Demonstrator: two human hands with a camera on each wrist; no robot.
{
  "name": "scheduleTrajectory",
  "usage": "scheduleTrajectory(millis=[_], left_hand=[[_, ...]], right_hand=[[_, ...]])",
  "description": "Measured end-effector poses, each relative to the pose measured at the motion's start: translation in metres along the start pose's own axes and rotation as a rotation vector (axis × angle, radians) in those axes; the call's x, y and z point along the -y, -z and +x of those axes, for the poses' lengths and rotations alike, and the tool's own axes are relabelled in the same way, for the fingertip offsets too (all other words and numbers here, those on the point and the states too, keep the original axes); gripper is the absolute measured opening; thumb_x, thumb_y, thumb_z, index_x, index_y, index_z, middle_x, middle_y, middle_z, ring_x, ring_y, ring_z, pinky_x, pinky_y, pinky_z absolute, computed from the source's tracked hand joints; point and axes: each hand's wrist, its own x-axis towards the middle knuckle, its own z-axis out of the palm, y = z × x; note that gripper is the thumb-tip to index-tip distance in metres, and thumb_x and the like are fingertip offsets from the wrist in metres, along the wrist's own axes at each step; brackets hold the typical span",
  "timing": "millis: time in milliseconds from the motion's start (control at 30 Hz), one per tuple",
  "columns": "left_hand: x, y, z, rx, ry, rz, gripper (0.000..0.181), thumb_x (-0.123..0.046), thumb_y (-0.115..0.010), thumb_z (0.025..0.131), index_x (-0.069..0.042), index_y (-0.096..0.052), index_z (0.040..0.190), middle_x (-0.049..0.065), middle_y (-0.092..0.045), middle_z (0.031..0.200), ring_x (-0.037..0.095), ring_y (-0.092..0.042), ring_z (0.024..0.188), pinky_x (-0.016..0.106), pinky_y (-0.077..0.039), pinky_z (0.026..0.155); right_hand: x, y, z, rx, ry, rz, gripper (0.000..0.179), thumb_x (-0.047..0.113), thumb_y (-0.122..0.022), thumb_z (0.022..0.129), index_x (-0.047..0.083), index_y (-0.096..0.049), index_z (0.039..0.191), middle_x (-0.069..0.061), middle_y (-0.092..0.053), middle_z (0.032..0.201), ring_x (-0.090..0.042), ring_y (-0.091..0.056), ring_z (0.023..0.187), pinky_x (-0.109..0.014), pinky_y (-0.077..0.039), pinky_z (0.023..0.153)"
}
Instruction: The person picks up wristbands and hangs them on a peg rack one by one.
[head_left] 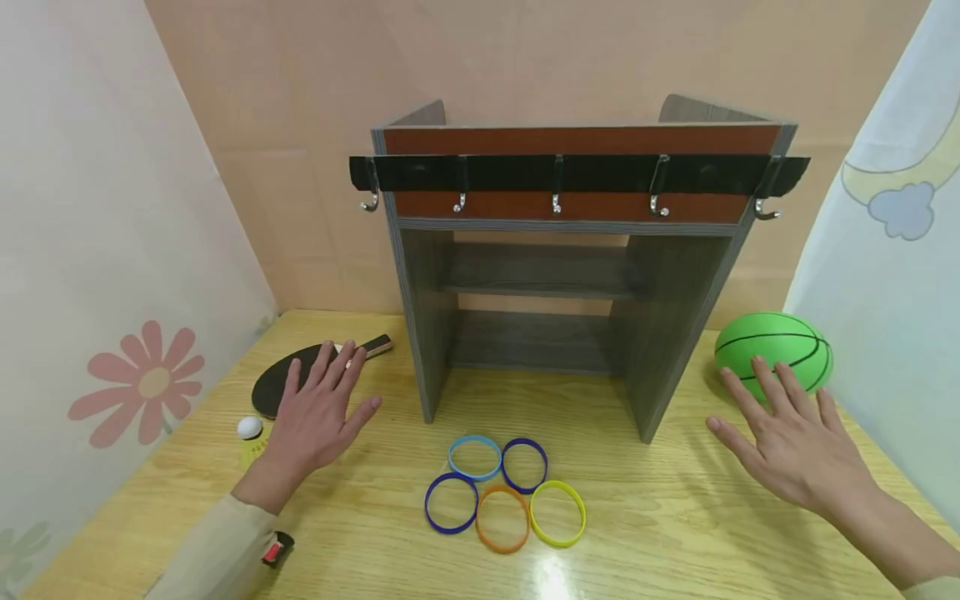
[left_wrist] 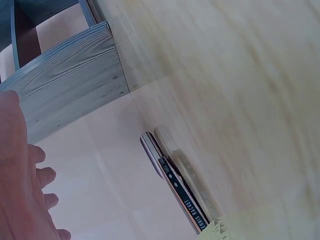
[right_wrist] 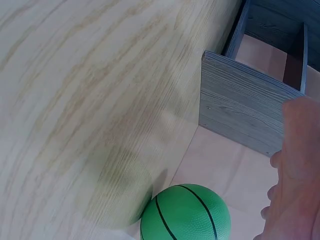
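My left hand [head_left: 318, 412] is held over the table's left side, fingers spread, holding nothing. Beyond it lies a black table tennis racket [head_left: 281, 387], partly hidden by the fingers; the left wrist view shows its edge. A shuttlecock [head_left: 250, 428] with a white tip and yellow skirt is beside that wrist. On the other side, my right hand [head_left: 798, 442] is spread and holds nothing, overlapping a green ball [head_left: 772, 337] with black lines. Between the hands lie rubber wristbands: light blue [head_left: 476, 437], two dark blue [head_left: 451, 531], orange [head_left: 504, 550] and yellow [head_left: 583, 512].
A grey wooden shelf unit [head_left: 675, 325] stands at the back centre. Across its upper front runs a black strip [head_left: 510, 175] bearing several silver hooks [head_left: 557, 203]. Fabric walls [head_left: 315, 167] close off the back and both sides of the wooden table [head_left: 637, 533].
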Motion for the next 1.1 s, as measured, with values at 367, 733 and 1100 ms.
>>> scheduleTrajectory(millis=[367, 733, 1100], left_hand=[[-0.010, 0.002, 0.013, -0.109, -0.002, -0.283, 0.061, -0.041, -0.043, 0.100, -0.004, -0.033, 0.146, 0.014, -0.027, 0.151, 0.034, -0.019, 0.138, 0.057, -0.018, 0.108], [-0.039, -0.002, 0.052, -0.544, -0.096, -0.808, 0.031, 0.003, -0.062, 0.088, 0.006, -0.060, 0.119, 0.016, -0.059, 0.122, 0.031, -0.059, 0.105, 0.044, -0.050, 0.087], [-0.056, -0.001, 0.081, -0.767, -0.071, -1.250, 0.021, 0.014, -0.064, 0.083, 0.015, -0.064, 0.104, 0.025, -0.065, 0.100, 0.020, -0.064, 0.092, 0.031, -0.055, 0.079]], right_hand=[[0.021, 0.003, -0.006, -0.194, 0.067, 0.082, 0.063, 0.042, -0.059, 0.092, 0.006, -0.041, 0.141, -0.030, -0.032, 0.140, -0.054, -0.032, 0.120, -0.067, -0.030, 0.092], [0.090, -0.024, -0.002, -0.361, 0.385, 0.192, 0.032, 0.038, -0.057, 0.091, 0.007, -0.064, 0.093, 0.000, -0.057, 0.091, -0.021, -0.056, 0.081, -0.038, -0.050, 0.061], [0.149, -0.046, 0.006, 0.063, 0.297, 0.726, 0.014, 0.024, -0.073, 0.085, 0.013, -0.066, 0.089, 0.014, -0.056, 0.079, 0.000, -0.052, 0.067, -0.022, -0.048, 0.056]])
